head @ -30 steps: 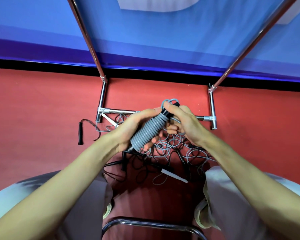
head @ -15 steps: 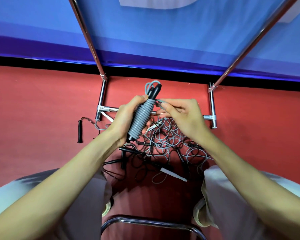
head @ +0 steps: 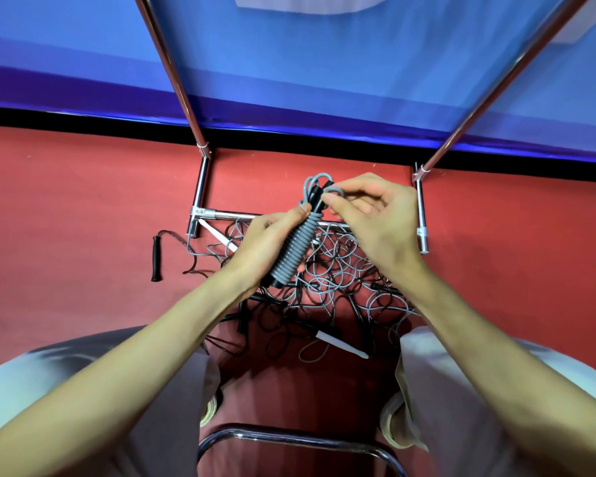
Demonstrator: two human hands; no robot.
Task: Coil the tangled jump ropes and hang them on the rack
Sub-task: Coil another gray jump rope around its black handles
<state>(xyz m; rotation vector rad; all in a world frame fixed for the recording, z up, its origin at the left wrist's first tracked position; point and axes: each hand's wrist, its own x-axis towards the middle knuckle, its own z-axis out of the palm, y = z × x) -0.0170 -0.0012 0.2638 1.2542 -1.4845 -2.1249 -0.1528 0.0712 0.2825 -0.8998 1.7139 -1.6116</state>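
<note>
At frame centre, my left hand (head: 265, 242) is gripping the coiled grey rope (head: 295, 247), now raised; my right hand (head: 375, 215) is pinching its end loop (head: 334, 192), finishing the wrap before the rack (head: 203, 187).

You have bare red floor (head: 66, 218) on both sides of the rope tangle (head: 338, 280), toward its left and right edges. Ahead, the rack's crossbar (head: 234, 216) and slanting uprights (head: 172, 70) block you, and your knees (head: 93, 370) hem in the near side.

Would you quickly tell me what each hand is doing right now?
Left hand: grips the coiled grey rope bundle.
Right hand: pinches the rope's loose end.
</note>
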